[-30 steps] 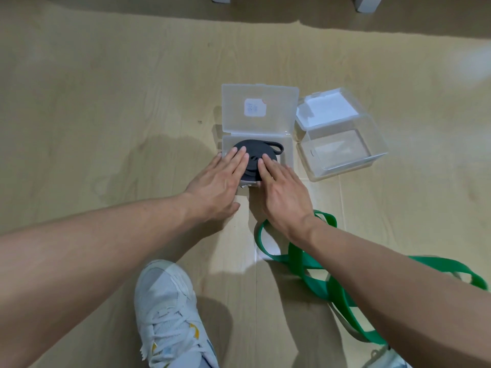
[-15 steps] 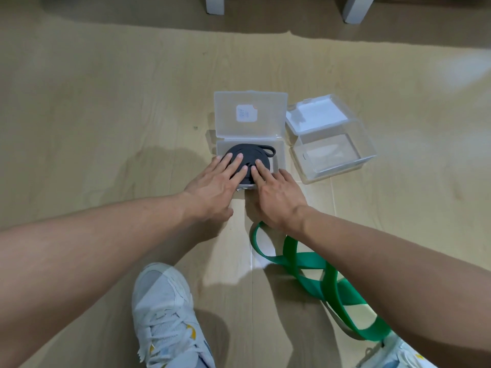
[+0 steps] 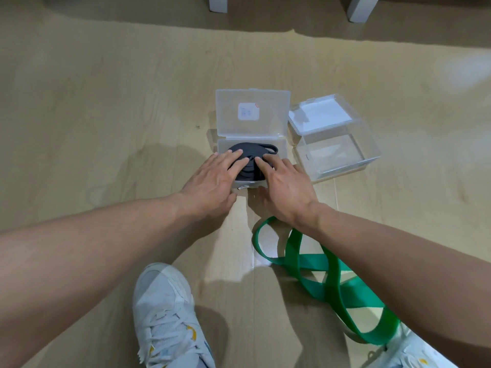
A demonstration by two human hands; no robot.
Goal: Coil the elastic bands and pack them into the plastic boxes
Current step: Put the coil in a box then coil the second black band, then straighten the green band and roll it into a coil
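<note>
A person's left hand (image 3: 212, 179) and right hand (image 3: 285, 188) lay flat, fingers straight, pressing a coiled black elastic band (image 3: 251, 162) into an open clear plastic box (image 3: 282, 148) on a wooden floor (image 3: 106, 115). The fingers hid much of the coil. Just right stood a second open box (image 3: 369, 158), holding no band. A loose green elastic band (image 3: 332, 277) lay under the right forearm, partly hidden. White sneakers (image 3: 167, 317) were cut off below.

Black coiled band (image 3: 251, 162) in open box (image 3: 252, 120); green band (image 3: 329, 277) loose on floor; second box (image 3: 337, 150) open.
</note>
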